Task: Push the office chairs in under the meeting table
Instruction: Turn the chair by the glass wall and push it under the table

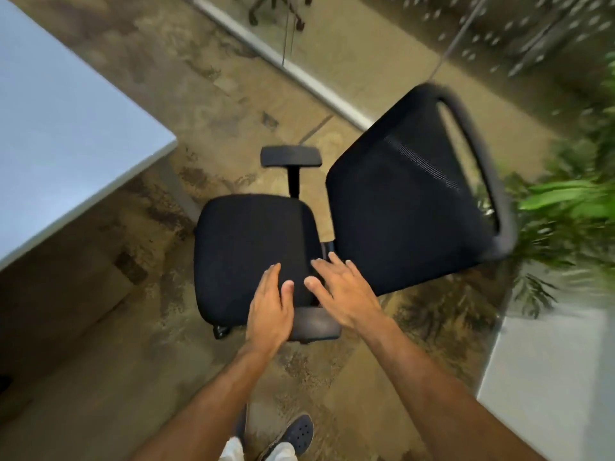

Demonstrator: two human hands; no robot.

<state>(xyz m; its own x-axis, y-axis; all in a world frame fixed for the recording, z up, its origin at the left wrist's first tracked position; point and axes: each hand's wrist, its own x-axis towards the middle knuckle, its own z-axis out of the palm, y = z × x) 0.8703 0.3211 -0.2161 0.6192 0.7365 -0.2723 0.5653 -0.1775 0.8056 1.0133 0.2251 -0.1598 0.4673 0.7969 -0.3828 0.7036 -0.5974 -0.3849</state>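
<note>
Both my hands are open and hold nothing: left hand (270, 307) and right hand (342, 289) above the chair (253, 247), near the tabletop (66, 138).

Both forearms are bare, with no sleeves, watch or rings showing on the left hand (270, 306) or the right hand (346, 291). Light trouser legs (233, 449) end above dark perforated clogs (299, 430).
</note>
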